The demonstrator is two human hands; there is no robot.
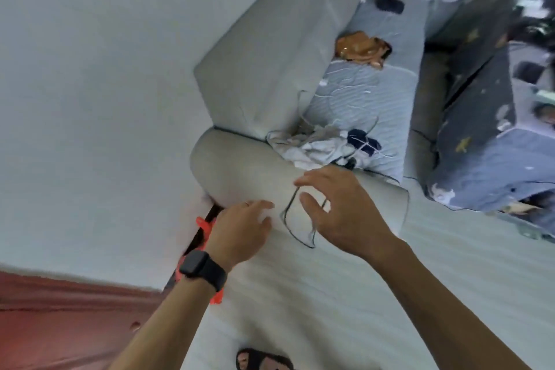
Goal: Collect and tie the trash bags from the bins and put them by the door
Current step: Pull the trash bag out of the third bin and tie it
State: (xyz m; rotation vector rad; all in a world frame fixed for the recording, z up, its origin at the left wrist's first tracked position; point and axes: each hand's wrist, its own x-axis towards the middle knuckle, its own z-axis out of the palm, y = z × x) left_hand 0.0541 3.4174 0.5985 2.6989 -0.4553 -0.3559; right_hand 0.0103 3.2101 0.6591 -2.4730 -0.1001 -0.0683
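A clear, almost see-through trash bag (387, 204) hangs in front of the sofa arm, and its thin dark rim forms a loop between my hands. My right hand (339, 207) has the rim running between thumb and bent fingers and holds the bag up. My left hand (240, 231), with a black watch on the wrist, reaches toward the rim with fingers extended; whether they touch the film is unclear. An orange-red object (204, 225) sits in the dark gap between wall and sofa, mostly hidden behind my left wrist.
The view is strongly tilted. A grey sofa (270, 54) stands against the white wall, with crumpled clothes (318, 147) and a brown bag (360, 48) on its striped seat. A blue patterned cover (480, 135) lies to the right. My sandalled foot (261, 360) is on the pale floor.
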